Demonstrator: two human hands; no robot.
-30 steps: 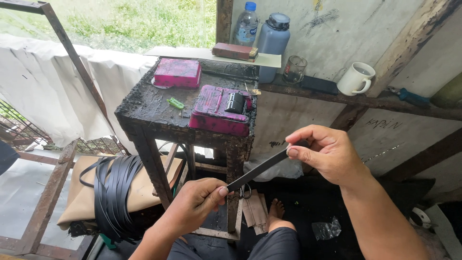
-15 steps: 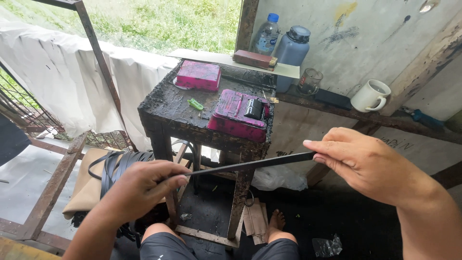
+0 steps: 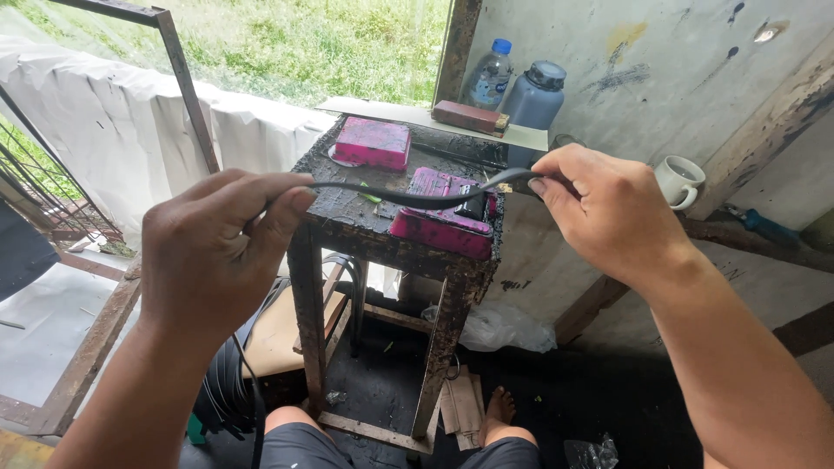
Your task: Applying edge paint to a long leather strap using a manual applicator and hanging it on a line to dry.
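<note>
A thin black strip (image 3: 417, 195) sags in a shallow curve between my two hands. My left hand (image 3: 221, 247) pinches its left end between thumb and fingers. The right end is gripped by my right hand (image 3: 608, 213), near a small brass-coloured tip. Both hands are raised in front of a dirty dark metal stand (image 3: 347, 227). On the stand lie two pink rectangular blocks, one at the back (image 3: 372, 143) and one nearer me (image 3: 443, 227) with a black part on top.
On a shelf behind the stand are a clear water bottle (image 3: 489, 76), a grey flask (image 3: 532, 95) and a brown block (image 3: 469, 117). A white mug (image 3: 679, 182) sits on a ledge at right. A coil of black strips (image 3: 228, 382) lies on the floor at left. My bare foot (image 3: 497, 408) rests below.
Both hands have risen and come closer to the camera with the strip. The strip was straight and slanted before; it now bends downward between the hands.
</note>
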